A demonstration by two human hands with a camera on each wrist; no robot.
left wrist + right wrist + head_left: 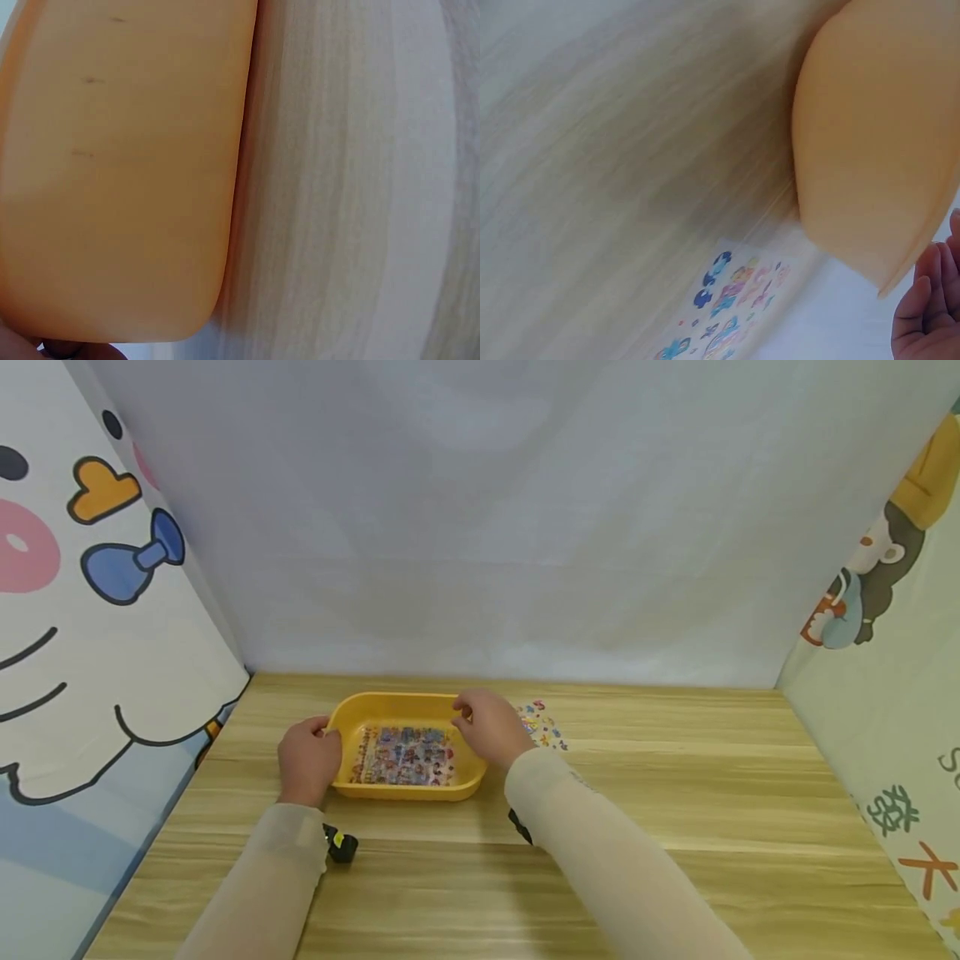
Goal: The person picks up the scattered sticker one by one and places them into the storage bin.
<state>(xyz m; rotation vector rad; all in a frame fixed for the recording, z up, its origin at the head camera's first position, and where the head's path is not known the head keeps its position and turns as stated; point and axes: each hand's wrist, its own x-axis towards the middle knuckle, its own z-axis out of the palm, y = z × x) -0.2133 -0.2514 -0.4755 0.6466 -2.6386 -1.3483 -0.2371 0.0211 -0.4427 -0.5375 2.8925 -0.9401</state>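
Observation:
A yellow plastic tray [410, 792] sits on the table, its outer wall [127, 187] filling much of the left wrist view. Inside it lie transparent sheets of small colourful stickers [408, 756]. My left hand [309, 760] grips the tray's left end, fingers at the rim. Over the right end of the tray, near its back corner, is my right hand [491, 727], with fingers loosely bent and a gap between thumb and forefinger. Nothing shows between those fingers [922, 307] in the right wrist view. Another sticker sheet [724, 300] lies on the table beyond the right hand, partly hidden by it in the head view.
The wood-grain table [675, 793] stretches to the right and front of the tray. A pale cloth wall [480, 543] rises along its back edge, and printed cloths stand on both sides. Dark wrist devices [342, 846] sit below both hands.

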